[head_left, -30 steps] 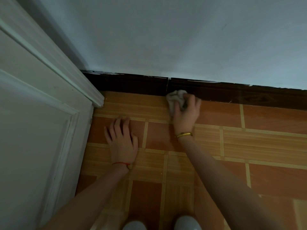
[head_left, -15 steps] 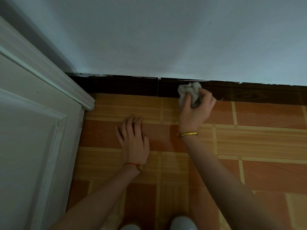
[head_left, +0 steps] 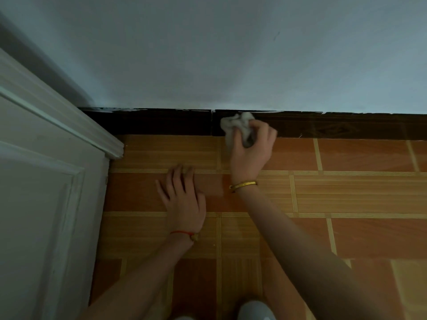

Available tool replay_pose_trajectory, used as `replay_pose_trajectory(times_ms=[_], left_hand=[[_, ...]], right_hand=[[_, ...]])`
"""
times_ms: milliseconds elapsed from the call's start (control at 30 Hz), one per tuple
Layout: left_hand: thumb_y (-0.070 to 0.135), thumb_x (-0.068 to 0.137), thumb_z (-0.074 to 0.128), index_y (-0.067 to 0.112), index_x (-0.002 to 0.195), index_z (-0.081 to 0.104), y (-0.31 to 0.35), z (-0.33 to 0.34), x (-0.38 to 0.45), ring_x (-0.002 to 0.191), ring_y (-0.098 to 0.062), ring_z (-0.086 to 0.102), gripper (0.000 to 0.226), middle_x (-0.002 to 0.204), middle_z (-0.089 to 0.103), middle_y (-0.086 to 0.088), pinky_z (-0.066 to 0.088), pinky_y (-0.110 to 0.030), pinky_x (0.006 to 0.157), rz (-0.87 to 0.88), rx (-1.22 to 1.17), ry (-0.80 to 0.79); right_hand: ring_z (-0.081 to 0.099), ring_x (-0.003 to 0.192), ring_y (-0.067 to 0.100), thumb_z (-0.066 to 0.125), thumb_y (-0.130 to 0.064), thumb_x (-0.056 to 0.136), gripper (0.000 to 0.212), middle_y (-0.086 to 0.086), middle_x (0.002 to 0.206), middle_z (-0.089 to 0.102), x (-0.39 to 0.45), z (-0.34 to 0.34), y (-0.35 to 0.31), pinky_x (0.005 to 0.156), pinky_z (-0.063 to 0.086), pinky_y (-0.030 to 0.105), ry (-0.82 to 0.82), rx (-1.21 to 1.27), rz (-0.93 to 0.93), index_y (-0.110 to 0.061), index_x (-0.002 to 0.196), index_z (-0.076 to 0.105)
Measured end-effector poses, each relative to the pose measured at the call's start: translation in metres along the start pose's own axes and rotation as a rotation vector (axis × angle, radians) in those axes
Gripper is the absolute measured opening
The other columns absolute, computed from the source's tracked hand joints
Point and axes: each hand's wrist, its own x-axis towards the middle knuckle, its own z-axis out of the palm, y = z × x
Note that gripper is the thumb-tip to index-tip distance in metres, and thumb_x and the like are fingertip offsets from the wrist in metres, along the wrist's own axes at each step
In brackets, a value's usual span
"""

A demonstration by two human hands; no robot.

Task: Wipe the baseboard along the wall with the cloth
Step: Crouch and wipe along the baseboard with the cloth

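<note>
Patterned orange-brown floor tiles (head_left: pixel 346 195) run up to a pale wall (head_left: pixel 231 54), with a white panelled door (head_left: pixel 41 192) at your far left. Your left hand (head_left: pixel 184 204) lies flat on the tiles, fingers spread and holding nothing, a red string bracelet (head_left: pixel 182 232) at its wrist. Along the foot of the wall runs the dark baseboard (head_left: pixel 150 122), and just right of its vertical joint your right hand (head_left: pixel 250 151) is closed around the crumpled pale cloth (head_left: pixel 235 125), pressing it against the board. A gold bangle (head_left: pixel 243 184) sits on that wrist.
</note>
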Motion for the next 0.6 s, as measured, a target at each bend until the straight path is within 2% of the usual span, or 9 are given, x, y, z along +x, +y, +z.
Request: replay_pose_trajectory(times_ms=[67, 133, 200, 300, 400, 500, 600], left_hand=[[0.028, 0.091, 0.04, 0.015, 0.146, 0.042, 0.001, -0.001, 0.001, 0.146, -0.035, 0.029, 0.057, 0.154, 0.037, -0.013, 0.011, -0.067, 0.119, -0.003, -0.007, -0.004], [0.028, 0.091, 0.039, 0.015, 0.145, 0.042, 0.001, -0.001, 0.001, 0.145, -0.035, 0.029, 0.056, 0.153, 0.038, -0.013, 0.011, -0.067, 0.119, -0.005, -0.004, -0.004], [0.028, 0.09, 0.041, 0.015, 0.146, 0.043, 0.001, -0.001, 0.001, 0.145, -0.036, 0.03, 0.057, 0.153, 0.038, -0.014, 0.011, -0.067, 0.118, -0.002, 0.004, -0.002], [0.03, 0.091, 0.043, 0.014, 0.146, 0.042, 0.0, 0.001, 0.001, 0.146, -0.037, 0.029, 0.057, 0.155, 0.037, -0.014, 0.012, -0.067, 0.118, 0.007, 0.021, -0.003], [0.034, 0.095, 0.037, 0.012, 0.146, 0.041, -0.001, 0.001, 0.001, 0.146, -0.037, 0.03, 0.055, 0.154, 0.037, -0.015, 0.013, -0.067, 0.119, 0.01, 0.023, -0.001], [0.03, 0.092, 0.043, 0.013, 0.147, 0.043, -0.001, 0.001, 0.001, 0.145, -0.037, 0.03, 0.057, 0.154, 0.037, -0.015, 0.012, -0.066, 0.119, 0.016, 0.024, 0.015], [0.028, 0.091, 0.043, 0.015, 0.146, 0.042, 0.0, 0.001, 0.001, 0.145, -0.036, 0.029, 0.057, 0.154, 0.037, -0.013, 0.011, -0.066, 0.119, 0.008, 0.009, 0.015]], right_hand=[[0.054, 0.094, 0.012, 0.073, -0.008, 0.08, 0.021, 0.01, 0.107, 0.051, 0.007, -0.007, 0.003, 0.08, 0.042, 0.006, 0.093, 0.01, 0.056, -0.003, 0.097, 0.061], [0.055, 0.095, 0.015, 0.072, -0.009, 0.081, 0.021, 0.011, 0.108, 0.05, 0.007, -0.006, 0.001, 0.081, 0.047, 0.013, 0.112, 0.031, 0.067, -0.003, 0.098, 0.061], [0.055, 0.096, 0.016, 0.072, -0.008, 0.081, 0.021, 0.011, 0.109, 0.049, -0.001, 0.005, -0.008, 0.08, 0.049, 0.015, 0.04, 0.038, 0.028, -0.002, 0.098, 0.061], [0.052, 0.095, 0.012, 0.072, -0.005, 0.081, 0.021, 0.008, 0.109, 0.048, -0.021, 0.029, -0.031, 0.078, 0.046, 0.01, -0.118, 0.068, -0.06, -0.004, 0.099, 0.061], [0.05, 0.093, 0.008, 0.072, -0.003, 0.081, 0.021, 0.009, 0.108, 0.047, -0.027, 0.037, -0.041, 0.078, 0.045, 0.008, -0.16, 0.111, -0.083, -0.003, 0.099, 0.061], [0.052, 0.094, 0.011, 0.073, -0.004, 0.081, 0.022, 0.01, 0.108, 0.049, -0.015, 0.023, -0.025, 0.078, 0.046, 0.011, -0.123, 0.068, -0.096, -0.003, 0.099, 0.062], [0.053, 0.096, 0.009, 0.072, -0.008, 0.082, 0.021, 0.009, 0.108, 0.051, 0.004, 0.0, -0.005, 0.081, 0.044, 0.009, 0.034, 0.009, -0.028, -0.003, 0.1, 0.062]])
